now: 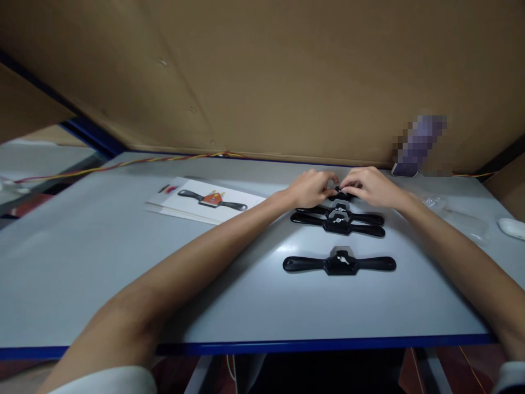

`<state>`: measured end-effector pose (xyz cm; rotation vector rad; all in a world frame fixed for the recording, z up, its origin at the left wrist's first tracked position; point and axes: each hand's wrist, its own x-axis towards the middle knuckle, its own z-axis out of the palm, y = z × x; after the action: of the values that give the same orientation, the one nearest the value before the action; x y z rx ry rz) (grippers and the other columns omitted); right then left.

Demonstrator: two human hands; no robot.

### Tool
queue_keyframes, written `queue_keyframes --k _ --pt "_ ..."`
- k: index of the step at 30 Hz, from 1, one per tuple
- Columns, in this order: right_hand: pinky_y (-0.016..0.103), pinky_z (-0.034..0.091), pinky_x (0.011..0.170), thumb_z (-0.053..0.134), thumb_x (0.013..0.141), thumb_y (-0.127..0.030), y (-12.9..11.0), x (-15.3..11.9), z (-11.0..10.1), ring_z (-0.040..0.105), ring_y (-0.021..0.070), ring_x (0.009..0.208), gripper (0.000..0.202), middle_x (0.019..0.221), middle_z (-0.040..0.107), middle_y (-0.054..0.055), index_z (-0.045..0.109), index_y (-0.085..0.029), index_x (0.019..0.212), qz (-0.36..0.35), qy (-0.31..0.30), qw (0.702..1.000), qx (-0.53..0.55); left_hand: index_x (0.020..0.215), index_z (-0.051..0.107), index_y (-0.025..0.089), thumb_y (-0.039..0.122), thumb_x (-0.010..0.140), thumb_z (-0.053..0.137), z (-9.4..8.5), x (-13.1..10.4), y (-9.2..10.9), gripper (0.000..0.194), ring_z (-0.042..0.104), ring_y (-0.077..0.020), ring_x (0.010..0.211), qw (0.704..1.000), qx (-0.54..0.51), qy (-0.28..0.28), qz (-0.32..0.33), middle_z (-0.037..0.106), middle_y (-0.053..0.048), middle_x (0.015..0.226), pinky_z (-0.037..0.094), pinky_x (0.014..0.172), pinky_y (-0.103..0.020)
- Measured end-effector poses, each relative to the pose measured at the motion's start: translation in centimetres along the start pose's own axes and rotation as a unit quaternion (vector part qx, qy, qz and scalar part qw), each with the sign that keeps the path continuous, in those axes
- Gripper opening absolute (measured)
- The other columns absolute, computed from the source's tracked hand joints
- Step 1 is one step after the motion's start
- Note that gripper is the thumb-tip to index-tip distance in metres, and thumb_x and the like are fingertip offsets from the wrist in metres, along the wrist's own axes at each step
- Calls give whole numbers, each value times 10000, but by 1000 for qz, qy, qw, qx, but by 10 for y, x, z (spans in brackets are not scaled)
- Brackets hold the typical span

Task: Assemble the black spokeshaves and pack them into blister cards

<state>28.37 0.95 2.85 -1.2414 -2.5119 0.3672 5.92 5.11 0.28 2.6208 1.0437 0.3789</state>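
Several black spokeshaves lie in a column on the table. At the far end, my left hand point(314, 187) and my right hand point(367, 185) meet over the farthest spokeshave point(341, 196). The fingers of both hands are closed at its middle, and most of its handles are hidden behind them. Just nearer, two spokeshaves lie close together, the front one point(338, 225) partly covering the other's middle. Closest to me, a spokeshave point(343, 264) lies apart, its metal blade and small silver screw showing.
White printed cards point(213, 200) with a spokeshave picture lie stacked to the left. Clear plastic bags point(459, 216) and a white computer mouse point(512, 227) are on the right. A blurred purple object point(419, 145) leans on the cardboard wall point(287, 76). A twisted cable point(164, 159) runs along the back.
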Motion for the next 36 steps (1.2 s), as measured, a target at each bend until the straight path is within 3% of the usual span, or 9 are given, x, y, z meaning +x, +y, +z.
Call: queue_keyframes --k 6,11,20,28,31,33,36 --pt "330 414 783 561 994 -254 -2 1 7 604 208 817 210 914 728 85 751 -170 960 -11 12 999 -37 1301 724 175 318 971 556 -4 -2 5 397 682 -228 753 1000 27 -13 -7 772 -46 836 443 701 -300" --pt "328 367 753 511 1021 -208 -11 0 6 575 208 818 183 933 702 82 677 -181 951 1 -11 994 -107 1347 722 188 366 936 618 -10 -3 7 460 671 -214 760 998 40 -48 -4 768 -27 851 447 721 -289" --pt "347 326 730 464 1090 -241 -25 -1 2 638 237 860 271 990 750 118 715 -173 1013 50 -46 979 -194 1464 670 169 363 950 635 -6 0 1 551 683 -214 783 998 37 -54 2 757 -23 806 470 778 -295" --pt "326 314 685 512 1063 -315 -16 -1 6 562 193 732 304 818 705 68 690 -190 851 72 -70 986 -133 1465 658 125 344 961 638 -1 1 1 550 719 -265 850 998 43 -41 -11 784 -79 896 476 794 -323" --pt "310 316 671 625 1002 -297 -10 0 7 517 178 700 151 800 667 25 708 -178 1043 63 -39 994 -86 1418 686 145 345 950 638 -2 1 1 512 702 -254 804 998 37 -42 -7 770 -58 863 474 777 -322" --pt "301 337 695 673 969 -275 -5 0 8 533 177 735 230 855 667 18 700 -183 1178 29 -24 998 -58 1347 720 156 356 940 639 -2 1 0 460 687 -247 776 999 31 -38 -2 760 -48 841 476 764 -322" --pt "307 370 745 682 967 -285 3 0 10 567 189 805 167 933 672 41 740 -206 1102 -11 -10 999 -52 1320 729 159 358 928 641 -2 1 -1 449 678 -237 767 999 23 -30 5 753 -44 837 478 758 -317"
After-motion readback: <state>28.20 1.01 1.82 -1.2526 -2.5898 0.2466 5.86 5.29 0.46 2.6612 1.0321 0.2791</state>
